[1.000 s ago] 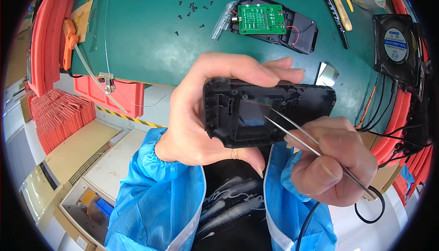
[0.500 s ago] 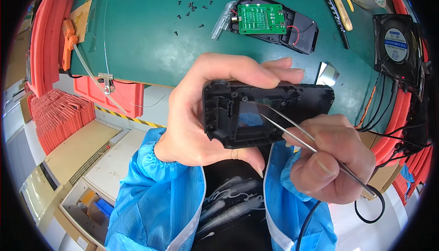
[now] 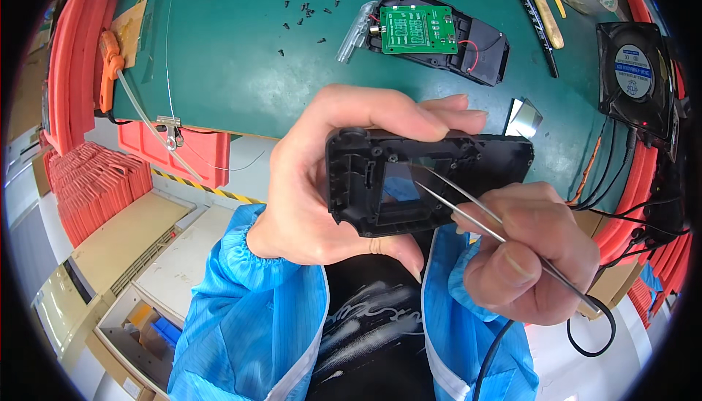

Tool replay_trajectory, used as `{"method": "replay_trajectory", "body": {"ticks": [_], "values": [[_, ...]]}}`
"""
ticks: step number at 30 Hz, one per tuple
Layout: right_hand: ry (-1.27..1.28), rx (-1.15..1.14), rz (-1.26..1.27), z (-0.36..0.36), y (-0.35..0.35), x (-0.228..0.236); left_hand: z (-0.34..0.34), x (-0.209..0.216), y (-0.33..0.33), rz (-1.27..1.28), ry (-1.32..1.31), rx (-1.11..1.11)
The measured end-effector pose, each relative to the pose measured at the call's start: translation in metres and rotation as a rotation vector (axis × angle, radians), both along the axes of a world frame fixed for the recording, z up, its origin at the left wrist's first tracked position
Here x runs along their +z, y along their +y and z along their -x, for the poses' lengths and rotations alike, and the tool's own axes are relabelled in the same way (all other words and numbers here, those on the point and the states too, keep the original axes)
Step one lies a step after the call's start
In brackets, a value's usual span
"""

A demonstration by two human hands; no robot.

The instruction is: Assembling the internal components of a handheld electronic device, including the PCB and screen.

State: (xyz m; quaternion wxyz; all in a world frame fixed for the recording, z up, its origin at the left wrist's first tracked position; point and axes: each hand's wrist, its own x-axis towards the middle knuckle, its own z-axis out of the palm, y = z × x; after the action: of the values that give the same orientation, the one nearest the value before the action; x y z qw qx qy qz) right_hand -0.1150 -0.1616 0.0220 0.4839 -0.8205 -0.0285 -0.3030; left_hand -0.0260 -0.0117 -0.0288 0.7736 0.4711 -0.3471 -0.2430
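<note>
Several loose screws and an opened device with a green circuit board lie on the green mat beyond. Left hand clasps the black plastic housing; right hand pinches tweezers, tips at its window.

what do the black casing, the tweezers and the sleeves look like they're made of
Casing: probably moulded plastic, matte black, with ribs and screw posts inside. Tweezers: most likely steel, bare silver, thin prongs that catch the light. Sleeves: thin woven fabric, light blue with fine stripes and gathered cuffs; the exact fibre is not clear.
</note>
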Motion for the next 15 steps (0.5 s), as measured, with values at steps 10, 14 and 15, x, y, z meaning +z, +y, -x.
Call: {"method": "replay_trajectory", "body": {"ticks": [10,14,15], "values": [[-0.018,0.036,0.015,0.0001,-0.0034,-0.0026,0.0006,-0.0008,-0.0005,0.014,0.019,0.008],[-0.044,0.041,0.034,-0.0005,-0.0040,-0.0055,0.0023,0.0006,-0.0009,0.012,0.054,0.011],[-0.055,0.039,0.036,-0.0008,-0.0042,-0.0060,0.0028,0.0012,-0.0012,0.006,0.050,0.016]]}}
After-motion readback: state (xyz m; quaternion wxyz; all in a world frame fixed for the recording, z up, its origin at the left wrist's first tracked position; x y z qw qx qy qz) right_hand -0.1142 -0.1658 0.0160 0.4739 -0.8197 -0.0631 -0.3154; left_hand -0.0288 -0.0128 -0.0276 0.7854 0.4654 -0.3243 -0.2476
